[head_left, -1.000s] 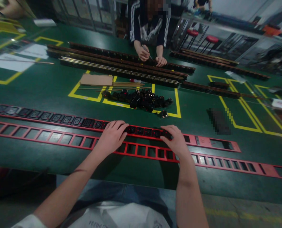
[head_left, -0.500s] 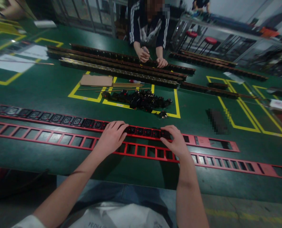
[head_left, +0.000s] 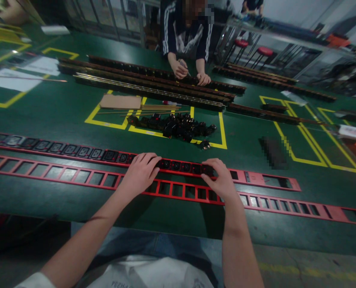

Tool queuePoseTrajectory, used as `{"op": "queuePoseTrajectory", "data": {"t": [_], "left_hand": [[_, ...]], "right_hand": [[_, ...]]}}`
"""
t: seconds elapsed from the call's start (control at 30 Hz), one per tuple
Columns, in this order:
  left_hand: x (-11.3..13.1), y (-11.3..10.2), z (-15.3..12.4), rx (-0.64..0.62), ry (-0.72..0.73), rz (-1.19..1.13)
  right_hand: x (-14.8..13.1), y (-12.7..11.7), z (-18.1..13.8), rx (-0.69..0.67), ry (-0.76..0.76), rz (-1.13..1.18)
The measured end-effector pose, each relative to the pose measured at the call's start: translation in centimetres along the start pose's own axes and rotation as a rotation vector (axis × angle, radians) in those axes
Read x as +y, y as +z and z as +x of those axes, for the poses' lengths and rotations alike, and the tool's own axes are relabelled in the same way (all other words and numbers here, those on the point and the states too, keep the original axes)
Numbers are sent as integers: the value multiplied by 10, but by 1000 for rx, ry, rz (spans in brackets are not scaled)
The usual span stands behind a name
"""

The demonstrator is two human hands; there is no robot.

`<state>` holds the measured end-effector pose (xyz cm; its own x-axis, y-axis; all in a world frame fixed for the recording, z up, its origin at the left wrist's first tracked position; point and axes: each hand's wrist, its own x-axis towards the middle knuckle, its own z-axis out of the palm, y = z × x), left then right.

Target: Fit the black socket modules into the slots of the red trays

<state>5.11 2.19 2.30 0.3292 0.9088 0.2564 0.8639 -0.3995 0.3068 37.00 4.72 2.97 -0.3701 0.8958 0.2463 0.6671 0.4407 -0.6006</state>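
Two long red metal strips lie across the green table in front of me. The far strip (head_left: 256, 178) is filled with black sockets (head_left: 178, 165) along its left and middle part. The near strip (head_left: 288, 206) has only bare rectangular cut-outs. My left hand (head_left: 140, 172) rests on the far strip, fingers curled over the sockets. My right hand (head_left: 221, 178) presses down on the last black socket (head_left: 207, 169) in the row, fingers bent over it. A pile of loose black sockets (head_left: 178, 126) lies just beyond, inside a yellow-taped box.
Across the table a person in a dark striped jacket works on dark strips (head_left: 153, 82) with both hands (head_left: 190, 72). A cardboard piece (head_left: 120, 101) and thin rods lie by the pile. A black object (head_left: 274, 152) sits at right. Red stools (head_left: 266, 51) stand behind.
The view has shifted very slightly. Both my hands stay on the far red strip, with the right fingers drawn a little closer over the end socket.
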Motion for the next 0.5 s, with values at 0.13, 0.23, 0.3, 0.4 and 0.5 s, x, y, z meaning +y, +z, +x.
{"op": "queuePoseTrajectory", "data": {"t": [0.13, 0.23, 0.3, 0.4, 0.5], "left_hand": [[1, 0, 0, -4, 1, 14], [1, 0, 0, -7, -5, 13], [1, -1, -1, -11, -7, 11], [1, -1, -1, -11, -5, 7], [1, -1, -1, -9, -4, 3]], "right_hand": [[-2, 0, 0, -21, -10, -43], [-4, 0, 1, -27, 1, -54], [-4, 0, 1, -16, 13, -38], [-4, 0, 1, -4, 28, -23], [-3, 0, 2, -4, 32, -30]]}}
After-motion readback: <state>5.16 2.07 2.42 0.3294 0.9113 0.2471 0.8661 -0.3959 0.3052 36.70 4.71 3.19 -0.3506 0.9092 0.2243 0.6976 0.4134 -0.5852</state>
